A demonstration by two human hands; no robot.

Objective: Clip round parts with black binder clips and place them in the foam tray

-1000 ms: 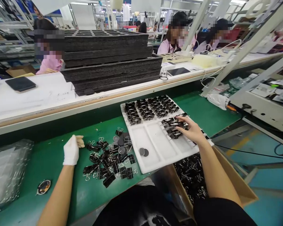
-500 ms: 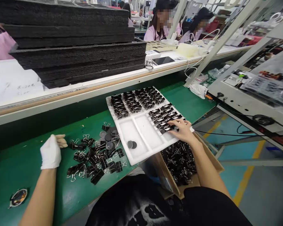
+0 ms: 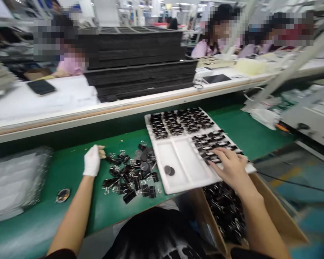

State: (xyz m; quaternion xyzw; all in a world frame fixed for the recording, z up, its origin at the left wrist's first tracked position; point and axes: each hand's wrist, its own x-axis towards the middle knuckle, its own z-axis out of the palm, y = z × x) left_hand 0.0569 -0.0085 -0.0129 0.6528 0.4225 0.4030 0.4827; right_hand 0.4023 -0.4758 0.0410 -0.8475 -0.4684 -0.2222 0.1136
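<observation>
A white partitioned tray (image 3: pixel 178 187) lies on the green bench, its far compartments and near right one filled with rows of black binder clips (image 3: pixel 196 120). My bare right hand (image 3: pixel 230 167) is over the near right compartment, thumb and forefinger around a binder clip at the row's end; motion blur softens the contact. In the near left compartment lie two dark round discs (image 3: pixel 169 170). My left hand (image 3: pixel 92 161), in a white glove with bare fingertips, rests on the bench, fingers slightly apart and holding nothing visible. Beside it spreads a loose pile of binder clips (image 3: pixel 129 174) mixed with grey discs (image 3: pixel 145 166).
Below the tray, a cardboard box (image 3: pixel 277 212) holds many binder clips. Bubble-wrapped packing (image 3: pixel 18 180) and a small round object (image 3: pixel 63 195) lie left. Stacked black foam trays (image 3: pixel 143 77) and a phone (image 3: pixel 41 87) sit on the shelf behind. Co-workers in pink sit beyond.
The view has swung left, bringing the bubble-wrapped packing and phone into sight. My right hand stays at the near right compartment; my left hand remains beside the pile.
</observation>
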